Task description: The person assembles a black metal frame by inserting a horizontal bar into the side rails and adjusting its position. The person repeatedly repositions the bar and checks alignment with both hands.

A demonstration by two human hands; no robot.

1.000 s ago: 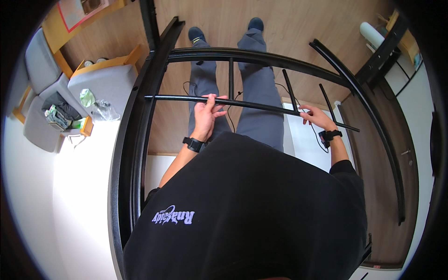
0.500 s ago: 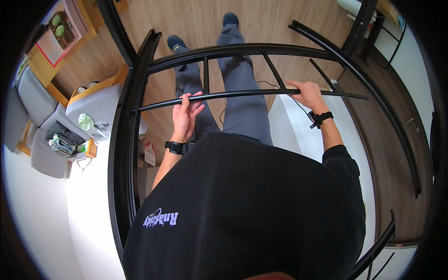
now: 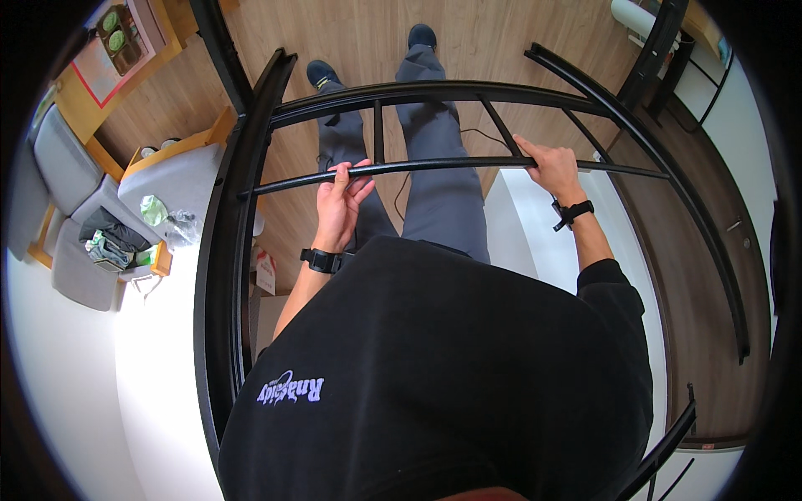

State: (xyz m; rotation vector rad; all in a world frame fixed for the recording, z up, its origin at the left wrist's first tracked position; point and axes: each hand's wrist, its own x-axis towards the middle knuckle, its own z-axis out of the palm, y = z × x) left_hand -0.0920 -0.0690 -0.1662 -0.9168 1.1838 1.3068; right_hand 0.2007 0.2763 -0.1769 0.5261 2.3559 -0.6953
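Observation:
A long, thin black metal tube runs crosswise in front of my body, part of a black metal frame. My left hand holds it near its left end, palm up, thumb against the tube and fingers curled beneath. Farther right, my right hand grips the same tube from above, its index finger along a short slanted strut. Other struts, including an upright one, span between the tube and a thicker crossbeam. The tube's ends meet the left side beam and the right curved rail.
Grey cushioned seats with clothes and plastic bags stand at left. A wooden table holds a tray at upper left. My legs stand beyond the tube on the wood floor. A thin cable hangs there; a brown door is at right.
The tube's right end has shifted up to the right curved rail, and the rightmost strut now reaches the crossbeam. Both hands keep their hold. The whole view has shifted slightly.

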